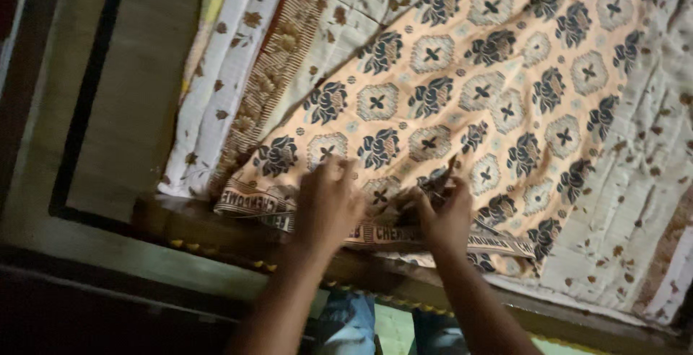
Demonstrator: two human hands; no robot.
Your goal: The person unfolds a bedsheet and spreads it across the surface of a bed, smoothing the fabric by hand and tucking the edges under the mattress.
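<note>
The peach cotton cloth with dark blue flower print (462, 88) lies spread over the white quilted blanket with brown leaves (621, 203). At its near printed border, the left hand (326, 207) presses with fingers together; the right hand (442, 214) pinches a fold there. The border is not yet flat.

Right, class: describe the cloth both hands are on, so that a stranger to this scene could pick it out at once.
Start at the bed spread with layered fabrics. The peach cloth lies on top, running diagonally, its near edge under the left hand and right hand. Unlike the white quilt with small brown sprigs beside it, it carries large dark blue flowers and pale medallions.
</note>
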